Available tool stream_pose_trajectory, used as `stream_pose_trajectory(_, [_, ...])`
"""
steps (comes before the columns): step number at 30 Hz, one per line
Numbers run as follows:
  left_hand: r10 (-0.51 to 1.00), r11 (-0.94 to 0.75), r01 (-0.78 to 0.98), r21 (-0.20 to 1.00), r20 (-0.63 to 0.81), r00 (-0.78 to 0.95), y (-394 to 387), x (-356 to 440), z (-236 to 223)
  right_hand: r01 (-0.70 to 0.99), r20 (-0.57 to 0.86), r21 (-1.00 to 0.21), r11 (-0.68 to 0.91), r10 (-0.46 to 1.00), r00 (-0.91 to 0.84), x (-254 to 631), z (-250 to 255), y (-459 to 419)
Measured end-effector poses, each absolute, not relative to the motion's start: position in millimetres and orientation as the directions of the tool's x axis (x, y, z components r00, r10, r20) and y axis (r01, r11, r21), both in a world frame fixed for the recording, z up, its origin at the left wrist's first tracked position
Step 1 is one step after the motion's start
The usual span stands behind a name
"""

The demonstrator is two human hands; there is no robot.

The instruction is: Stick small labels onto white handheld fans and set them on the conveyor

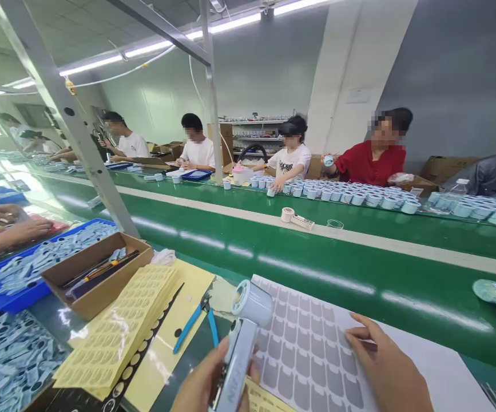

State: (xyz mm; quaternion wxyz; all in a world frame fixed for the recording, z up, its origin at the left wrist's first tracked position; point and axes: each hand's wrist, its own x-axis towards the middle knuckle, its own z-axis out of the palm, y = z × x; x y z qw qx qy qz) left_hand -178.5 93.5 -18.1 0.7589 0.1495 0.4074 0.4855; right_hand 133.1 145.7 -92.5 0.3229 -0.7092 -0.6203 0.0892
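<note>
While grasping pale-blue, round-headed plastic device (pixel 242 337) in left hand (pixel 202 375), have right hand (pixel 389 366) half-curled at five o'clock.
Cannot tell if pinching — over white, grey-patched sheet (pixel 303 349).

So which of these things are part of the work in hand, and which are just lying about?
Apparently part of it:
pale-blue plastic device with a round head, in the left hand
white sheet of grey rounded shapes, beside the right hand

Seemingly just lying about:
blue-handled metal pliers
brown rectangular cardboard box
crumpled white cloth
</note>
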Motion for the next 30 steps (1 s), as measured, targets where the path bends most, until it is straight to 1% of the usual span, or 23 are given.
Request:
stream_pose_trajectory(2, [0.883, 0.443, -0.620, 0.648, -0.434, 0.178, 89.0, -170.6, -18.8, 0.706, 0.193, -0.705, -0.075, 0.937, 0.292, 126.9, -76.0, 143.7])
stream_pose_trajectory(4, [0.901, 0.394, -0.661, 0.638, -0.410, 0.141, 85.8, -162.9, -13.6, 0.550, 0.113, -0.829, -0.101, 0.933, 0.341, 112.0, -56.6, 131.8])
stream_pose_trajectory(5, [0.903, 0.375, -0.691, 0.618, -0.411, 0.122, 85.1, -159.0, -9.3, 0.459, 0.078, -0.883, -0.096, 0.936, 0.345, 100.8, -46.7, 122.2])
stream_pose_trajectory(7, [0.890, 0.349, -0.757, 0.552, -0.447, 0.085, 86.4, -151.1, 1.5, 0.236, 0.047, -0.971, -0.020, 0.960, 0.274, 72.0, -28.6, 98.7])
stream_pose_trajectory(8, [0.868, 0.359, -0.785, 0.506, -0.491, 0.080, 88.3, -147.2, 7.2, 0.093, 0.039, -0.995, 0.019, 0.975, 0.217, 55.8, -21.2, 86.7])
stream_pose_trajectory(10, [0.792, 0.398, -0.823, 0.405, -0.604, 0.086, 93.7, -139.4, 17.8, -0.160, 0.033, -0.986, 0.050, 0.994, 0.106, 24.2, -10.7, 66.8])
stream_pose_trajectory(12, [0.717, 0.434, -0.838, 0.330, -0.690, 0.100, 98.6, -132.0, 25.3, -0.293, 0.024, -0.955, 0.035, 0.999, 0.040, -0.3, -5.1, 55.0])
stream_pose_trajectory(14, [0.683, 0.449, -0.843, 0.297, -0.723, 0.109, 100.6, -126.0, 29.1, -0.320, 0.007, -0.947, 0.018, 0.999, 0.035, -14.4, -1.8, 50.0])
stream_pose_trajectory(17, [0.665, 0.455, -0.847, 0.273, -0.737, 0.120, 98.2, -120.6, 30.5, -0.295, -0.036, -0.955, -0.012, 0.996, 0.078, -21.0, 3.2, 48.9])
stream_pose_trajectory(26, [0.691, 0.438, -0.847, 0.302, -0.715, 0.103, 94.1, -118.1, 31.4, -0.289, -0.081, -0.956, -0.046, 0.991, 0.110, -24.7, 14.2, 50.0])
stream_pose_trajectory(30, [0.687, 0.430, -0.853, 0.296, -0.721, 0.096, 94.1, -118.6, 28.8, -0.290, -0.090, -0.955, -0.055, 0.990, 0.108, -25.2, 15.1, 50.1])
